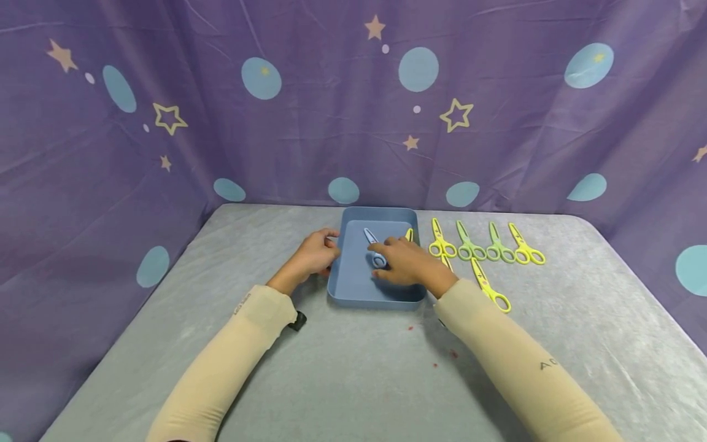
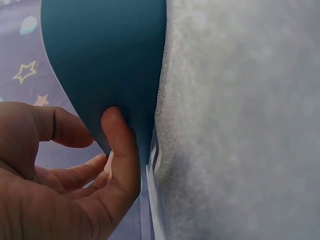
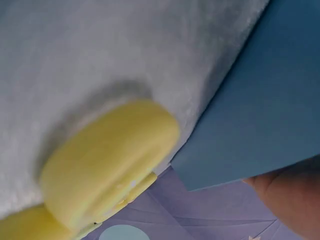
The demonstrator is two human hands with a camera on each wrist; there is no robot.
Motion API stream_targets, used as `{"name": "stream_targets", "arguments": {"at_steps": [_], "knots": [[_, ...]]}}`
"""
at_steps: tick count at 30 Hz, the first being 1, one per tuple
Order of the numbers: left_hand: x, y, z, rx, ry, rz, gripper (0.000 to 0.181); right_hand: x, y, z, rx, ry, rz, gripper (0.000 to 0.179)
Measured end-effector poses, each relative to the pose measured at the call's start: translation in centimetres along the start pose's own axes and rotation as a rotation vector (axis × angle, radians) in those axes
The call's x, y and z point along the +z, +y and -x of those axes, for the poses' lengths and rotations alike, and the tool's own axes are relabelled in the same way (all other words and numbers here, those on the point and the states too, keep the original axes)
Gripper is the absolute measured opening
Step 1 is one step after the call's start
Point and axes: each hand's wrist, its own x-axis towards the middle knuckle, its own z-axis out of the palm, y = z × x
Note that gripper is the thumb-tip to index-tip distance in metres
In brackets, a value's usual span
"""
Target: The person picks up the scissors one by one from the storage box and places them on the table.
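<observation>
My left hand [image 1: 316, 253] grips the left wall of a blue-grey tray [image 1: 348, 296]. In the left wrist view, the thumb presses on the tray's outer wall [image 2: 105, 60], with the other fingers curled by its edge. Over the tray's inside, my right hand [image 1: 405, 263] holds a pair of blue scissors [image 1: 378, 260] between index finger and thumb; the blades point away and to the left. Part of the handles is hidden under the hand. Yellow scissors [image 1: 409, 234] show their tip behind my right hand, inside the tray.
Right of the tray stand in a row yellow scissors [image 1: 442, 248], green scissors [image 1: 471, 250], more green scissors [image 1: 500, 252] and yellow scissors [image 1: 527, 253]. Nearer lie yellow scissors [image 1: 486, 285] and another yellow pair [image 1: 447, 263], partly behind my right arm. A purple curtain [image 1: 331, 141] hangs behind the table.
</observation>
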Motion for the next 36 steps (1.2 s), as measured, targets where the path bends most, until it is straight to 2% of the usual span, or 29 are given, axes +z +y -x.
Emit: {"name": "stream_targets", "arguments": {"at_steps": [4,11,17,26,31,36], "knots": [[0.1,0.1,-0.1,0.006,0.000,-0.001,0.054,0.2,-0.1,-0.1,0.028,-0.020,0.018,0.061],[0.0,0.2,0.0,0.006,0.004,-0.008,0.055,0.1,-0.4,0.0,0.093,-0.005,0.086,0.055],[0.0,0.2,0.1,-0.003,0.000,-0.010,0.055,0.0,-0.6,0.1,0.110,-0.035,0.063,0.057],[-0.2,0.0,0.1,-0.002,-0.003,-0.008,0.055,0.0,-1.2,-0.4,0.086,-0.100,0.042,0.061],[-0.1,0.0,0.2,0.000,0.010,0.000,0.056,-0.2,-1.6,-0.4,0.044,-0.100,-0.002,0.056],[0.1,0.1,0.0,0.002,0.015,0.012,0.056,-0.3,-1.4,-0.2,0.056,-0.089,-0.058,0.054]]}}
